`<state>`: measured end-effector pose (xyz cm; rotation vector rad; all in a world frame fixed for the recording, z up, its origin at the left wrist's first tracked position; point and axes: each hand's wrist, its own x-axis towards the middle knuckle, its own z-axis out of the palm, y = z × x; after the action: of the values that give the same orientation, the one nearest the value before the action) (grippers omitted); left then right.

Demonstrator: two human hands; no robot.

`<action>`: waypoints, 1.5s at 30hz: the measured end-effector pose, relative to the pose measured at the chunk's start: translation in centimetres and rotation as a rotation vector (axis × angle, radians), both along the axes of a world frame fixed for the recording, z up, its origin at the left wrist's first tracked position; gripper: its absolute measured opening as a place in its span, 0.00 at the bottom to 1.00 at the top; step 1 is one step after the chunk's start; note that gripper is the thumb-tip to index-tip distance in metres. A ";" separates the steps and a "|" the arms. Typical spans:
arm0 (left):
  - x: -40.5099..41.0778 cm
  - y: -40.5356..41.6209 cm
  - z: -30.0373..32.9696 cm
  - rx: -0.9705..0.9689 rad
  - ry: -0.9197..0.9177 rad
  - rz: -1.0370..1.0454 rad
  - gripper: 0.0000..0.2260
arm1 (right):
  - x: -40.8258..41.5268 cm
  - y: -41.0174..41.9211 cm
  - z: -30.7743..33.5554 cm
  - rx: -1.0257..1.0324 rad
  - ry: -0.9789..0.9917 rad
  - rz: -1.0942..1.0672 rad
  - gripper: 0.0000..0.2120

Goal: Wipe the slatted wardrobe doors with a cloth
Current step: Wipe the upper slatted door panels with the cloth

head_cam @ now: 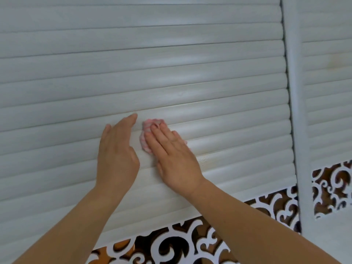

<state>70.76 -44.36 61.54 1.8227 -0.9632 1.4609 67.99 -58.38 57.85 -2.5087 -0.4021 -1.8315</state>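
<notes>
Pale slatted door (171,54), crumpled pink cloth (147,131) against it.

A pink cloth (150,135) is pressed flat against the white slatted door (171,63) by the right hand (172,155), fingers straight. The left hand (117,151) is laid open on the slats at its 9 o'clock. A scrollwork band (190,239) is seen at 6 o'clock; a second door (327,73) at 3 o'clock.

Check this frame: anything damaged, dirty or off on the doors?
One slat, just right of the right hand, has a rough yellowish patch on its edge, like grime or chipped finish. A faint yellowish stain marks the right door. Otherwise slats look straight. The pink cloth lies flat under the right hand; the left hand rests open beside it.
</notes>
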 end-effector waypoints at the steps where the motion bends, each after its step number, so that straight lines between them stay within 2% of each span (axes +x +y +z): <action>1: 0.0 0.0 -0.2 0.004 0.002 0.010 0.31 | -0.2 -0.9 0.1 -0.027 -0.003 -0.020 0.27; 4: -0.5 -0.1 -0.8 0.004 0.019 0.027 0.31 | -1.0 -3.7 0.5 0.022 -0.009 -0.091 0.28; 7: -1.4 -0.2 -1.2 -0.013 0.063 0.020 0.32 | -1.9 -6.4 0.4 0.203 -0.060 -0.124 0.30; 11: -1.1 0.1 -1.3 0.000 0.055 0.029 0.33 | -2.0 -9.3 1.6 0.585 -0.171 -0.047 0.23; 13: -0.4 0.2 -1.3 0.016 0.042 0.040 0.32 | -1.7 -9.6 3.2 0.673 -0.203 -0.015 0.22; 18: 0.3 0.1 -1.3 0.048 0.020 0.047 0.31 | -0.9 -6.2 6.9 0.559 -0.184 -0.031 0.28; 23: 0.6 0.1 -1.4 0.059 -0.030 0.028 0.32 | 0.5 -2.6 8.0 0.273 -0.112 0.033 0.27; 26: 0.5 0.2 -1.5 0.039 -0.021 0.018 0.32 | 1.3 -0.8 6.5 0.108 -0.106 0.073 0.27; 31: -0.2 0.7 -2.3 0.046 0.011 0.037 0.32 | 1.3 -0.1 2.4 0.016 -0.078 0.128 0.28; 37: -0.7 1.6 -4.2 0.088 0.093 0.058 0.31 | -0.5 -2.4 -2.1 -0.122 0.086 0.068 0.28; 40: -1.5 2.2 -5.0 0.061 0.150 0.038 0.32 | -1.9 -5.0 -3.4 -0.101 0.108 -0.017 0.30; 45: -1.7 4.1 -5.8 -0.021 0.230 0.009 0.30 | -1.9 -4.5 -2.5 0.147 0.059 -0.052 0.32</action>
<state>69.03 -40.24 55.73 1.9317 -0.8236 1.2292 66.06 -62.88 55.38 -2.4892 -0.1952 -1.7297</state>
